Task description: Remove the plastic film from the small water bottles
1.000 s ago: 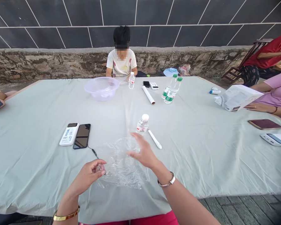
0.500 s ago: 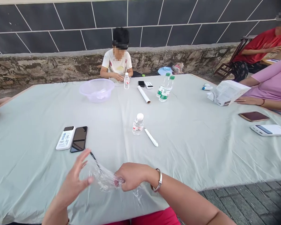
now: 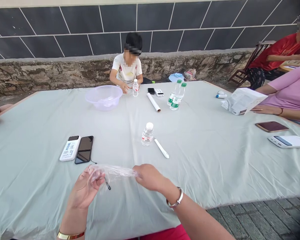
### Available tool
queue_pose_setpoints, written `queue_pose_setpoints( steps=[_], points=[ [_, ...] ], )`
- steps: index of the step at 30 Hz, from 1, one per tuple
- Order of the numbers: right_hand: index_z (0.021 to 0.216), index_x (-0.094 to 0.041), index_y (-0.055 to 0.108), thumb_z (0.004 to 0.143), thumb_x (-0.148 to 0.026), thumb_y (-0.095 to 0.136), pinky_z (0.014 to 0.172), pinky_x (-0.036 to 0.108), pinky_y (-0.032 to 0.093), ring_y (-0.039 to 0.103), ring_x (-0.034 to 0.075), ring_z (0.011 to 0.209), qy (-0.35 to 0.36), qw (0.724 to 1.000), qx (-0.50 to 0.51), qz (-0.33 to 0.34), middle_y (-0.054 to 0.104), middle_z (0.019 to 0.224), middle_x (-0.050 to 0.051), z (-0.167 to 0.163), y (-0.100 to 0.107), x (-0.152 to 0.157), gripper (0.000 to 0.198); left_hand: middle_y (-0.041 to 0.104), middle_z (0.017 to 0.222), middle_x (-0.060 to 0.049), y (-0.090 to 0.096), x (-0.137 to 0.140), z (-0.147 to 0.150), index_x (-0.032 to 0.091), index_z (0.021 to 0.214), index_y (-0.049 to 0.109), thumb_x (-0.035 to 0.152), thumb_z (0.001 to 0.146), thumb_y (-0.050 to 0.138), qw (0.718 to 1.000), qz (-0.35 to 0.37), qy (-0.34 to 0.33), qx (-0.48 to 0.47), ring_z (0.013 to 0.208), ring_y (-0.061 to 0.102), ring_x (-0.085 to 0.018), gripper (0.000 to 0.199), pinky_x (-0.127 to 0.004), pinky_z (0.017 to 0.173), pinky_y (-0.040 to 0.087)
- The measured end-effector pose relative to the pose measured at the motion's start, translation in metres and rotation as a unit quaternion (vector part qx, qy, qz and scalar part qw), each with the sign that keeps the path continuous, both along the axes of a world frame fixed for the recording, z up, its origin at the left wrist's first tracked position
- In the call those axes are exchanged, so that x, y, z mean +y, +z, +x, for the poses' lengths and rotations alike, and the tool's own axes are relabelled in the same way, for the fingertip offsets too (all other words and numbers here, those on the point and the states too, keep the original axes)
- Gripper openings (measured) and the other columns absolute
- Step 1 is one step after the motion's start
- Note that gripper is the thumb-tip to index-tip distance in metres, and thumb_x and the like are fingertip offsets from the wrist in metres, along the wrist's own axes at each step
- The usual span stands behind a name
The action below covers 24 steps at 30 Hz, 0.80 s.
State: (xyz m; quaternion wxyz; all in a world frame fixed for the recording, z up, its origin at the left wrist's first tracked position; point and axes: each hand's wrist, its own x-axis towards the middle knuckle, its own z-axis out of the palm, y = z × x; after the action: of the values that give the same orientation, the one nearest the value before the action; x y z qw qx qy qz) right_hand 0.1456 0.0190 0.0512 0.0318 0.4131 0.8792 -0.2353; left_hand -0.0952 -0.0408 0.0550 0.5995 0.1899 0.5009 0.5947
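Observation:
A crumpled sheet of clear plastic film (image 3: 118,171) stretches between my two hands above the near side of the table. My left hand (image 3: 86,186) is closed on its left end, the film wrapping over the fingers. My right hand (image 3: 150,178), a silver bracelet at its wrist, grips the other end in a fist. Under the film a black strap (image 3: 107,184) shows, its cord running toward the black phone (image 3: 84,150). The phone lies beside a white power bank (image 3: 70,148). Beyond my hands stand a small water bottle (image 3: 147,135) and a white pen-like stick (image 3: 161,148).
A cloth-covered table (image 3: 202,156) spreads ahead. Farther back are a purple basin (image 3: 105,103), a white roll (image 3: 153,102) and two green-capped bottles (image 3: 175,100). A person (image 3: 127,68) sits opposite; another in pink (image 3: 290,88) sits at right near a white box (image 3: 245,100).
My left hand has gone from spread fingers to closed on the film. My right hand has risen slightly, and the film is now drawn out between both hands.

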Motion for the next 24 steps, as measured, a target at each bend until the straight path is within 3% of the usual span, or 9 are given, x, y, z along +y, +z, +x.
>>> queue_pose_setpoints(
  steps=[2,4,7,9,11,14,17,21,24],
  points=[
    [0.090,-0.017,0.060,0.085,-0.017,0.042,0.054,0.026,0.027,0.057,0.017,0.062,0.030,0.999,-0.016,0.005,0.067,0.074,0.005,-0.013,-0.009,-0.020,0.018,0.064,0.073,-0.001,0.002,0.017,0.016,0.019,0.072,0.060,0.038,0.055,0.082,0.995,0.014,0.076,0.067,0.076,0.065,-0.021,0.034,-0.031,0.067,0.052],
    [0.088,-0.015,0.060,0.089,-0.023,0.043,0.053,0.027,0.028,0.056,0.017,0.057,0.074,0.997,-0.015,0.020,0.066,0.070,0.006,-0.020,-0.006,-0.036,0.018,0.067,0.079,-0.003,0.001,0.029,0.033,0.020,0.077,0.064,0.037,0.061,0.077,0.970,0.019,0.089,0.226,0.079,0.063,-0.020,0.027,-0.032,0.071,0.050],
    [0.081,-0.017,0.059,0.091,-0.032,0.045,0.057,0.027,0.033,0.055,0.017,0.059,0.093,0.992,0.059,0.057,0.064,0.068,0.005,-0.016,0.017,-0.040,0.022,0.063,0.067,-0.001,-0.005,0.032,0.052,0.020,0.067,0.066,0.033,0.066,0.071,0.912,0.040,-0.038,0.406,0.067,0.055,-0.016,0.013,-0.027,0.065,0.043],
    [0.078,-0.019,0.058,0.093,-0.035,0.042,0.060,0.027,0.036,0.054,0.015,0.062,0.046,0.984,0.165,0.054,0.062,0.069,0.003,-0.009,0.030,-0.030,0.028,0.055,0.057,0.002,-0.009,0.025,0.057,0.019,0.059,0.062,0.035,0.071,0.068,0.919,0.054,-0.155,0.359,0.058,0.048,-0.013,0.020,-0.025,0.058,0.038],
    [0.078,-0.020,0.058,0.093,-0.039,0.041,0.060,0.025,0.038,0.053,0.013,0.063,-0.051,0.957,0.285,0.009,0.061,0.069,0.001,-0.007,0.031,-0.016,0.030,0.049,0.053,0.003,-0.013,0.019,0.062,0.017,0.057,0.058,0.041,0.075,0.064,0.956,0.043,-0.208,0.205,0.052,0.043,-0.011,0.030,-0.024,0.053,0.034],
    [0.086,-0.020,0.058,0.088,-0.041,0.049,0.056,0.023,0.041,0.051,0.011,0.060,-0.205,0.882,0.415,-0.092,0.057,0.067,-0.002,-0.019,0.005,-0.003,0.023,0.049,0.055,0.004,-0.018,0.016,0.071,0.016,0.060,0.056,0.044,0.070,0.069,0.993,0.000,-0.115,-0.021,0.052,0.044,-0.009,0.032,-0.023,0.051,0.036],
    [0.103,-0.020,0.055,0.088,-0.036,0.046,0.060,0.025,0.046,0.055,0.012,0.063,-0.272,0.831,0.466,-0.136,0.060,0.073,-0.001,-0.038,-0.030,-0.007,0.024,0.055,0.060,0.003,-0.022,0.024,0.083,0.015,0.066,0.059,0.040,0.063,0.076,0.995,-0.019,0.008,-0.096,0.056,0.050,-0.010,0.030,-0.022,0.052,0.039],
    [0.123,-0.022,0.052,0.082,-0.020,0.047,0.082,0.033,0.048,0.058,0.018,0.094,-0.234,0.859,0.443,-0.107,0.062,0.111,0.007,-0.048,-0.051,-0.020,0.041,0.053,0.058,0.004,-0.032,0.037,0.096,0.016,0.066,0.057,0.041,0.064,0.074,0.996,0.019,0.072,-0.048,0.056,0.051,-0.010,0.031,-0.021,0.053,0.039],
    [0.140,-0.023,0.035,0.079,-0.019,0.052,0.093,0.038,0.046,0.053,0.021,0.114,-0.200,0.863,0.436,-0.158,0.052,0.132,0.010,-0.045,-0.050,-0.022,0.063,0.056,0.063,0.003,-0.039,0.040,0.098,0.017,0.071,0.058,0.046,0.073,0.066,0.996,0.017,0.087,0.010,0.059,0.054,-0.011,0.031,-0.024,0.058,0.043]
  ],
)
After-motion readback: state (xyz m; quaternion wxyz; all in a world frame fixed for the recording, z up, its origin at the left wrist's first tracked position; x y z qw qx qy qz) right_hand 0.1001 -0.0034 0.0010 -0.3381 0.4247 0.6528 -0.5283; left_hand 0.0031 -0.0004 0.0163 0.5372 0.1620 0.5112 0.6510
